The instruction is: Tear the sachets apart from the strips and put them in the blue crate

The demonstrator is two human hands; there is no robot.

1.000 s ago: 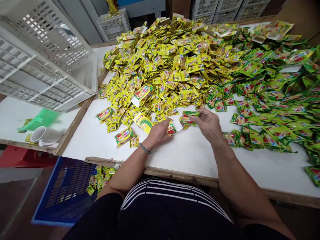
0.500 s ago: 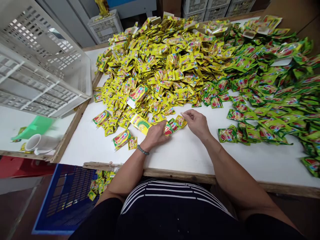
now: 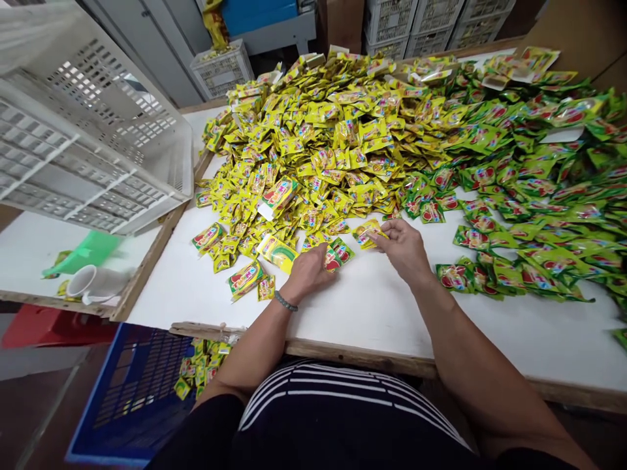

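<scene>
Currently, the right hand [image 3: 404, 251] pinches a yellow sachet [image 3: 366, 234] between its fingers, near the front of the white worktop [image 3: 372, 320]. The left hand [image 3: 308, 271] has its fingers closed on what looks like a small red-and-green carton [image 3: 332, 260], though the hand hides much of it; a green sachet [image 3: 343, 249] shows at its right end. Beyond the hands spreads a yellow heap [image 3: 318, 137], with green packets [image 3: 533, 186] to the right.

Top [image 3: 343, 440], one, dark navy; front is crossed by several narrow white stripes [image 3: 337, 392], curved at the sides. Sleeves [image 3: 215, 418], dark, cut short. Bracelet [image 3: 285, 301], grey-green, is worn on the left wrist [image 3: 292, 289].
</scene>
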